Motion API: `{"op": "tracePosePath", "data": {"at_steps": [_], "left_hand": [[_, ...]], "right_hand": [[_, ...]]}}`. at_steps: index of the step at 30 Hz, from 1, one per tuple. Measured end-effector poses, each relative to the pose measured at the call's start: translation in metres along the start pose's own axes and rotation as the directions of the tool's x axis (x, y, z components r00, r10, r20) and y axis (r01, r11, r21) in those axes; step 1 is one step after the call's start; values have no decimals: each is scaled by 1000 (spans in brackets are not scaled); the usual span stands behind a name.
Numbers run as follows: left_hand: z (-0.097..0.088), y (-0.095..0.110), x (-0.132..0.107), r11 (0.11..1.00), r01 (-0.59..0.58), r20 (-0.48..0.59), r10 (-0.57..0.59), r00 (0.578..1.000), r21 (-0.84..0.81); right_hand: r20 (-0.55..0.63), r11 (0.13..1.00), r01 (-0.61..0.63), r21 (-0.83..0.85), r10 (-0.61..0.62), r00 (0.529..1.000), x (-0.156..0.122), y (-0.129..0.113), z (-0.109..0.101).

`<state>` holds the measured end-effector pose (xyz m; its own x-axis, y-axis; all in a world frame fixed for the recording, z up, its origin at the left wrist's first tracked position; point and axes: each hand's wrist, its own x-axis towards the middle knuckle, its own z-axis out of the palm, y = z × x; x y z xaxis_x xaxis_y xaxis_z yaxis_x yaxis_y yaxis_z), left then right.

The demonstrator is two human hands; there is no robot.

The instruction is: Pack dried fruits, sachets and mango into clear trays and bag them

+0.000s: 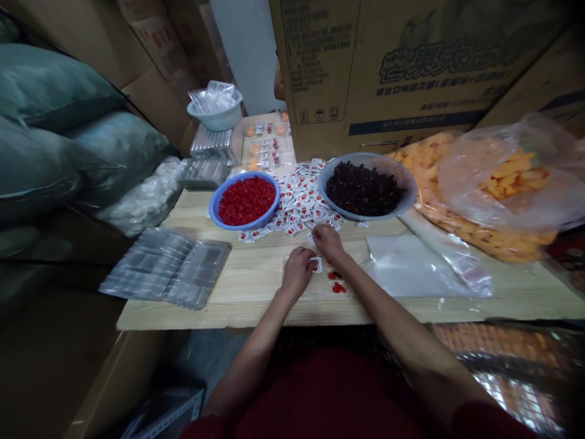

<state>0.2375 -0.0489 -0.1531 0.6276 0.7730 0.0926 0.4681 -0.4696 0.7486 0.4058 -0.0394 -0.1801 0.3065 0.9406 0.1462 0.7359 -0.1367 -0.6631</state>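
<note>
My left hand (297,271) rests on the wooden table (256,292), fingers curled onto a small white and red sachet (316,263). My right hand (327,241) lies just beyond it, fingers bent down at the near edge of a pile of the same sachets (301,204). What its fingers hold is hidden. A clear tray with a few red pieces (337,282) lies just right of my left hand. Behind the pile stand a blue bowl of red candied fruit (245,200) and a grey bowl of dark dried fruit (365,188).
Stacks of clear plastic trays (169,267) lie at the left. A clear plastic bag (411,265) lies flat on the right, beside a large bag of orange dried fruit (493,189). Cardboard boxes (393,67) stand behind. A white bowl (216,108) and filled trays (265,143) sit further back.
</note>
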Motion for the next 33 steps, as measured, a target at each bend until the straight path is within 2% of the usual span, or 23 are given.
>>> {"op": "tracePosePath", "data": {"at_steps": [5,7,11,14,17,19,21,24,26,29,33], "left_hand": [[-12,2,22,996,-24,-186,40,982,91],[-10,1,41,989,15,-175,10,985,144],[6,-4,79,983,64,-105,-47,993,174],[7,-5,87,987,68,-57,-60,997,149],[-13,1,66,993,49,-38,-45,998,108],[-28,9,38,999,22,-7,-22,1000,33],[-37,17,4,998,21,58,-17,998,-67],[-30,23,-43,993,74,116,-63,991,-94],[-18,23,-63,998,56,75,-54,996,-33],[-6,21,-75,995,-36,-12,37,999,93],[-6,20,-70,978,-82,-63,96,993,194]], "right_hand": [[-129,992,38,121,-23,991,-18,5,-19],[-182,985,38,169,-6,983,-29,5,-26],[-216,966,62,250,-7,976,-61,1,-33],[-224,956,55,287,11,974,-91,-4,-39],[-199,937,19,348,54,978,-124,-9,-49],[-174,921,-22,390,97,980,-145,-11,-58],[-163,916,-55,398,130,978,-160,-14,-67],[-170,934,-38,356,105,980,-170,-18,-71],[-169,950,17,312,38,985,-171,-22,-65],[-125,965,131,227,-104,987,-169,-27,-49],[-51,971,210,118,-205,977,-169,-29,-31]]}}
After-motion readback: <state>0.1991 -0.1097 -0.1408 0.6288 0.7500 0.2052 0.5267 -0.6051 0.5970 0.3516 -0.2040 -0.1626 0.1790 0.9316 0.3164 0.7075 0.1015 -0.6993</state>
